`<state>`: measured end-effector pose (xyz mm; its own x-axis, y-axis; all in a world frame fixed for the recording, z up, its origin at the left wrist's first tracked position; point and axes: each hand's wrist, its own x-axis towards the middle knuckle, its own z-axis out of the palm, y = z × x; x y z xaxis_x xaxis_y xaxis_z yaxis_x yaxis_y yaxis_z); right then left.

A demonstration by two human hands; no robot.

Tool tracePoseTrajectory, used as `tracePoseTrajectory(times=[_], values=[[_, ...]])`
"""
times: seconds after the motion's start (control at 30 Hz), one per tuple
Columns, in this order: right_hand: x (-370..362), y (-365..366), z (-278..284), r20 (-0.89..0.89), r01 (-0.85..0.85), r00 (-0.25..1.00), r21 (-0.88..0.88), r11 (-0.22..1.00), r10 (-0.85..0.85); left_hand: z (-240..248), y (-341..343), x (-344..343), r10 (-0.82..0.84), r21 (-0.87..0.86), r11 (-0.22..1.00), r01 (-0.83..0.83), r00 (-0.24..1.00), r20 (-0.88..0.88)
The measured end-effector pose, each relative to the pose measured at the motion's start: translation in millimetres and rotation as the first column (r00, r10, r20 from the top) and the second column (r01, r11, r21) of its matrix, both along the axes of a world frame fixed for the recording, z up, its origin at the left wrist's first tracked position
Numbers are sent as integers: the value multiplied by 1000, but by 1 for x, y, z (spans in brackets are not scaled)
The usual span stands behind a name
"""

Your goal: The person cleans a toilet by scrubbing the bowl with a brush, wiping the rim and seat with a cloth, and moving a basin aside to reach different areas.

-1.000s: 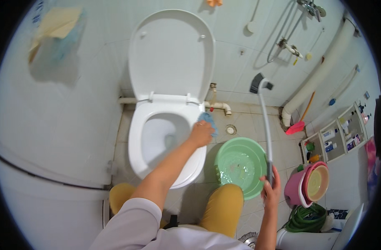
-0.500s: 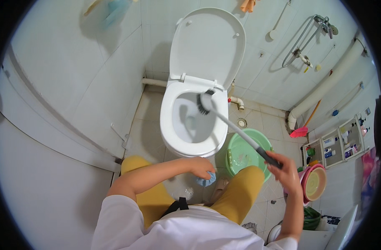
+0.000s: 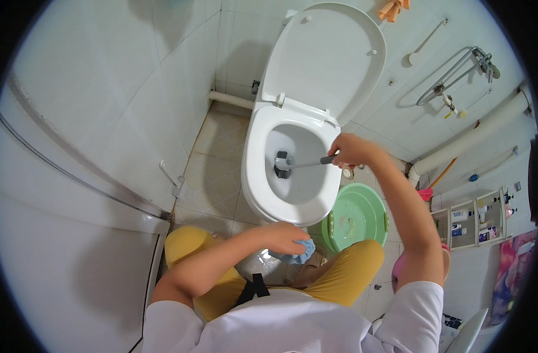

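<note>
My right hand [image 3: 351,149] grips the dark handle end of a toilet brush [image 3: 307,165] over the right rim of the white toilet [image 3: 258,187]. The brush's dark-bristled head is down inside the bowl, near its left inner wall. Closed around a crumpled light blue cloth [image 3: 305,252], my left hand [image 3: 283,238] stays low in front of the toilet, above my knees. The toilet's seat is down and its lid [image 3: 327,56] stands raised against the back.
A green basin [image 3: 358,220] with some liquid stands on the floor right of the toilet. A shelf [image 3: 477,220] of bottles hangs at the right wall. A white pipe [image 3: 469,138] runs along the right corner. A white door [image 3: 75,247] is at the left.
My right hand has moved up and left toward the toilet, and the brush head has gone from above the bowl's back rim down into the bowl. My left hand still holds the cloth.
</note>
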<state>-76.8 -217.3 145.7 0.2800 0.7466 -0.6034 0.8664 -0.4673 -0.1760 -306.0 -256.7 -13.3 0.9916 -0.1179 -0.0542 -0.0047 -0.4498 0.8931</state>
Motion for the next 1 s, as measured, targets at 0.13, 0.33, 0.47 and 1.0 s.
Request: tracePoseTrajectory(times=[0.13,0.33,0.47,1.0], values=[[-4,21,-35,-2,6,1000,0,1000,-6,9,0,-2,23,-37,999,-24,1000,-22],[-47,-6,-78,408,-480,799,-8,877,441,12,9,-9,95,-83,991,-105,989,-115],[21,-38,-70,746,-582,546,11,813,381,23,0,1,110,-125,983,-134,978,-180],[-34,-62,-11,617,-715,394,-259,649,681,57,85,-46,771,-758,293,-583,613,-173]])
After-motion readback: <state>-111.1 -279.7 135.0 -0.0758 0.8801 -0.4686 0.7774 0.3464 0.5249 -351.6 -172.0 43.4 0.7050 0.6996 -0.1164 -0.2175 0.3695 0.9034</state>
